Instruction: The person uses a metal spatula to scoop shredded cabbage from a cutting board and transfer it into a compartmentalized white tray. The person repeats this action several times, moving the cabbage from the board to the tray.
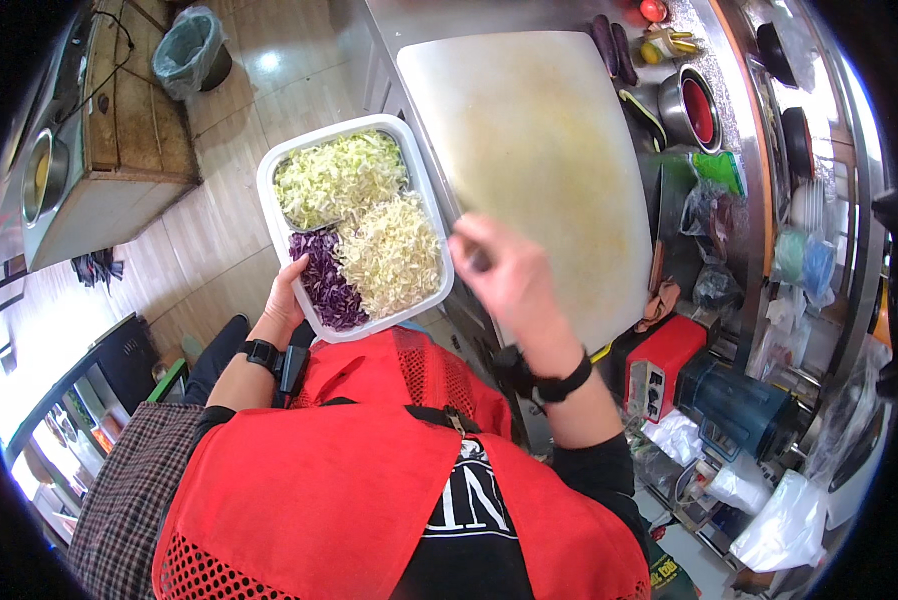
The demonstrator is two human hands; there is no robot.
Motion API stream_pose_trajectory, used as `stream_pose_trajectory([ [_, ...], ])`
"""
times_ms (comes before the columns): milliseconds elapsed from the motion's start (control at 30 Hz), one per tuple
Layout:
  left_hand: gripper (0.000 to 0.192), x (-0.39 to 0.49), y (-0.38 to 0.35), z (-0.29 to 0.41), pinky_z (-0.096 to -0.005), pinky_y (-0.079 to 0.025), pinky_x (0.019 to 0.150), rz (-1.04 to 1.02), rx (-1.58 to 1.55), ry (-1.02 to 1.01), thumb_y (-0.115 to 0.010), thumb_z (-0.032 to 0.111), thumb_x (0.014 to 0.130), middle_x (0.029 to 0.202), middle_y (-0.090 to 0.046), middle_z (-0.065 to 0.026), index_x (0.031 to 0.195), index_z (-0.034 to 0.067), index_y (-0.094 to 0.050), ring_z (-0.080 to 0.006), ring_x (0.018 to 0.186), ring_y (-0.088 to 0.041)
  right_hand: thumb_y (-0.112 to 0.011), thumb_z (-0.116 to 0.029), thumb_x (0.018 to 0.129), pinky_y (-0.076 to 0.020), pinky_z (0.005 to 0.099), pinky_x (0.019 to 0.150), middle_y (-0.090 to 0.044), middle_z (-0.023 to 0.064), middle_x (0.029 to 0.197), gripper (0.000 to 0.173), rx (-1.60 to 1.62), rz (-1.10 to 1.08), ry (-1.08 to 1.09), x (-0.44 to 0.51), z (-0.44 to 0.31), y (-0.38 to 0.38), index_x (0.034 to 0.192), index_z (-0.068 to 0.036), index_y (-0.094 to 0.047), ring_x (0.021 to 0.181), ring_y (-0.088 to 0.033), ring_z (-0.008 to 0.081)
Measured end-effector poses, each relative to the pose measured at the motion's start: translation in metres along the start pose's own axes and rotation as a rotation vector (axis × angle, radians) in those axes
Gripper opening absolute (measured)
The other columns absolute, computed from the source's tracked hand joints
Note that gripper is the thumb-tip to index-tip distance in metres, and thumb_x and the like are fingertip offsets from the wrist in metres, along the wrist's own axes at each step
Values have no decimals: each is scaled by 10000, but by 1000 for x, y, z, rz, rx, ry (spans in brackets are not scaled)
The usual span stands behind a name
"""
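Note:
My left hand (287,291) grips the near left rim of a white plastic tub (424,300), held off the left side of the counter. Inside lie shredded green cabbage (340,176), shredded pale cabbage (392,255) and shredded purple cabbage (329,281), in separate heaps. Blurred by motion, my right hand (505,270) is closed around a dark-handled utensil (480,259) just right of the tub. Its working end is too blurred to identify. Beneath that hand is the left edge of a large white cutting board (539,135), stained yellowish across its middle.
Eggplants (614,49), a steel bowl (689,112) and a red appliance (666,367) line the board's far side. A wooden cabinet (137,112) and a lined bin (193,56) stand on the left. Behind me hangs or lies checked cloth (130,480).

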State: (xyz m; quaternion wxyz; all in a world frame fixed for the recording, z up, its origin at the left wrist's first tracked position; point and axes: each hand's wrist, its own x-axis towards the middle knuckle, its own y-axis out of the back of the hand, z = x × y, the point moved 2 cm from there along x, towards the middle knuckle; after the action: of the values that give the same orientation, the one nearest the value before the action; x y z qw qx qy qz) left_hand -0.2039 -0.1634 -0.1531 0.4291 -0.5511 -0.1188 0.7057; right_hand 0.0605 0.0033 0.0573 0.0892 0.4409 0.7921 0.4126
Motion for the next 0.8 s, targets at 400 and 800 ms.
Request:
stream_pose_trajectory([
  [400, 493, 8, 4, 9, -426, -470, 1000, 7, -8, 39, -633, 307, 866, 1198, -645, -129, 1267, 33, -553, -284, 1094, -617, -705, -123, 866, -523, 275, 630, -687, 105, 915, 209, -44, 306, -604, -97, 17, 32, 1046, -41, -639, 739, -659, 143],
  [800, 487, 9, 11, 13, -439, -448, 1025, 30, 40, 16, -594, 307, 890, 1233, -628, -137, 1290, 36, -538, -298, 1128, -596, -711, -134, 857, -510, 282, 646, -666, 119, 803, 177, -68, 473, -694, -103, 10, 58, 993, -38, -649, 696, -631, 155],
])
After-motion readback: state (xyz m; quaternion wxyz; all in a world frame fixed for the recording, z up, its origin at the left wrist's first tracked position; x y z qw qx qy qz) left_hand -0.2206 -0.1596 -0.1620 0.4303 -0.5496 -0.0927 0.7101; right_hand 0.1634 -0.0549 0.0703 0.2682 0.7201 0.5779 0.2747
